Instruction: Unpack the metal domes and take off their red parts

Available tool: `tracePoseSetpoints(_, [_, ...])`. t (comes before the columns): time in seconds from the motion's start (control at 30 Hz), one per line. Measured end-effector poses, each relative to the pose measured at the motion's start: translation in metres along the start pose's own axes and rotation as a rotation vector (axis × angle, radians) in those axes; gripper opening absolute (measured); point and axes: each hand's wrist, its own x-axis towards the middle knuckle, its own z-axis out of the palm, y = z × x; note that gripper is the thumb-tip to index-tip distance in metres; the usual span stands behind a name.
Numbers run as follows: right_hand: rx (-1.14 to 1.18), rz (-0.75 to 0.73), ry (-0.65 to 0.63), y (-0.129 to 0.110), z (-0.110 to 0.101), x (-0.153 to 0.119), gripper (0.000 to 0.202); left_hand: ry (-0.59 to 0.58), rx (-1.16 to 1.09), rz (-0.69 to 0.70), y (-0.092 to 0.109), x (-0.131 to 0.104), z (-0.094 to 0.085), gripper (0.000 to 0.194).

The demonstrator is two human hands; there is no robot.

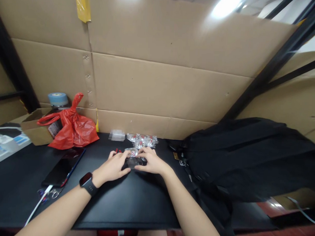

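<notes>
Table (133,200), toward back edge: left hand (116,166) and right hand (152,162) are pinching a bag (133,163).
Uneven tugging could be tearing it.

The packet (132,152) is clear with red, the tabletop (133,200) black, the bag (75,130) red

Both bare forearms (189,204) reach forward and slant inward. The left hand (116,166) and right hand (152,162) lie palms down, close together but apart, with wrists low. On each, the thumb points inward, set apart from the bent fingers (143,154), whose tips angle toward the other hand. How firmly either one grips cannot be told.
</notes>
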Motion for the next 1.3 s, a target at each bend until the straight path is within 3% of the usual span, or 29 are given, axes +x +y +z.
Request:
tracePoseSetpoints(0.13, [-0.047, 0.020, -0.038, 0.003, -0.002, -0.003, 0.050, 0.090, 0.018, -0.036, 0.003, 0.006, 0.005, 0.062])
tracePoseSetpoints(0.27, [-0.094, 0.104, 0.034, 0.006, 0.007, 0.003, 0.033, 0.152, 0.064, -0.089, 0.003, 0.013, 0.010, 0.046])
tracePoseSetpoints(0.43, [-0.041, 0.093, 0.100, 0.007, 0.011, 0.007, 0.006, 0.215, 0.008, -0.185, -0.005, 0.013, 0.010, 0.033])
tracePoseSetpoints(0.6, [0.013, 0.179, 0.109, 0.002, 0.017, 0.008, 0.015, 0.264, -0.065, -0.296, -0.007, 0.013, 0.010, 0.032])
tracePoseSetpoints(0.8, [-0.199, 0.264, 0.233, -0.015, 0.022, 0.014, 0.015, 0.182, 0.072, -0.216, -0.007, 0.013, 0.014, 0.023])
tracePoseSetpoints(0.87, [-0.206, 0.227, 0.256, -0.018, 0.020, 0.014, 0.024, 0.159, 0.117, -0.195, -0.006, 0.013, 0.014, 0.024])
tracePoseSetpoints(1.03, [-0.091, 0.039, 0.085, -0.017, 0.019, 0.012, 0.033, 0.198, 0.202, -0.187, -0.006, 0.011, 0.014, 0.027])
tracePoseSetpoints(1.3, [0.166, 0.159, 0.143, -0.011, 0.022, 0.013, 0.027, 0.304, 0.171, -0.246, -0.014, 0.012, 0.012, 0.022])
